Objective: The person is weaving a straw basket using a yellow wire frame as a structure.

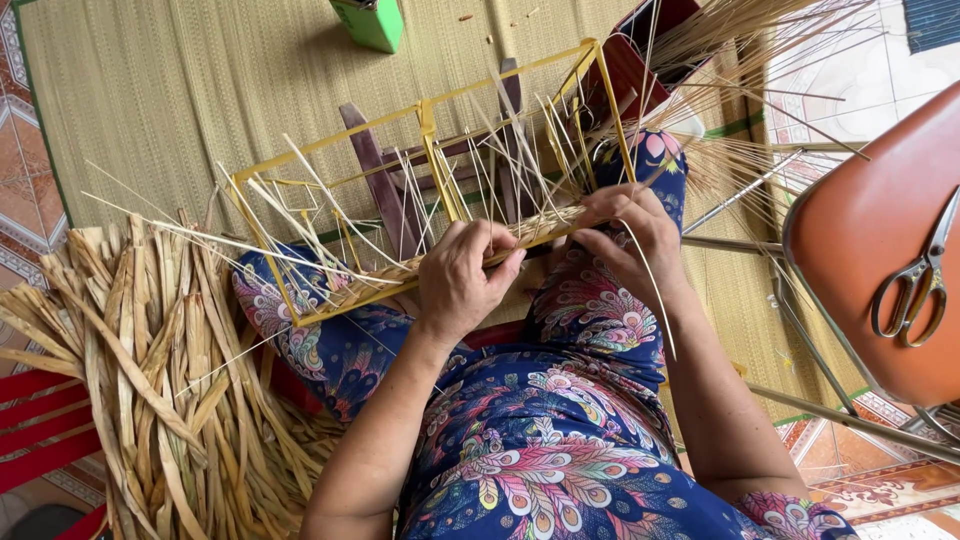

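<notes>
A yellow wire frame (420,120), shaped like a long box, was rested across the lap of a person seated in a blue patterned garment. Its near lower rail was being wrapped with a woven band (400,272) of pale fibre. The left hand (462,275) was closed around that rail and band. The right hand (632,232) was curled over the band's right end, a thin strand (655,290) pinched in its fingers. Loose pale stakes (330,200) were stuck out at all angles. A pile of dried leaves (140,370) was spread on the mat at the left. Scissors (915,280) were laid on an orange chair seat (870,250) at the right. It was judged that the strand could snap if pulled hard, and that the weave could loosen if either grip slackened.
</notes>
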